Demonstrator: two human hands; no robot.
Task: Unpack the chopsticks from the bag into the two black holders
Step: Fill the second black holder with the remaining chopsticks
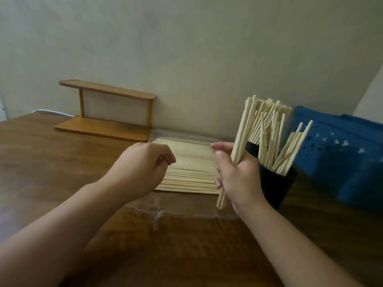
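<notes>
A flat row of pale wooden chopsticks [187, 162] lies side by side inside a clear, crinkled plastic bag [157, 210] on a dark brown wooden table [51, 154], and everything else can be placed from that row. The sticks run left to right, and the bag's transparent film spreads out past the row's near edge toward the person. Over the row's left end hovers the left hand [143, 162], its back turned up and its fingers curled loosely inward; whether the fingertips pinch a stick or the bag film cannot be told, since they are tucked under the hand. At the row's right end the right hand [238, 172] grips a small bundle of pale chopsticks [240, 141], fingers and thumb wrapped round it; the bundle stands steeply tilted, its lower tips showing below the hand just off the row's near right corner and its upper ends leaning up and to the right. Just right of the row, partly hidden by the right hand, stands a black tapered holder [275, 187] with many chopsticks sticking up out of it at mixed angles; a second black holder [251, 149] shows behind it, also packed with upright sticks. Further right of the holders lies a blue perforated plastic basket [335, 150]. Beyond the row's far left corner, against a plain cream wall [186, 48], sits a small two-tier wooden shelf [105, 119].
</notes>
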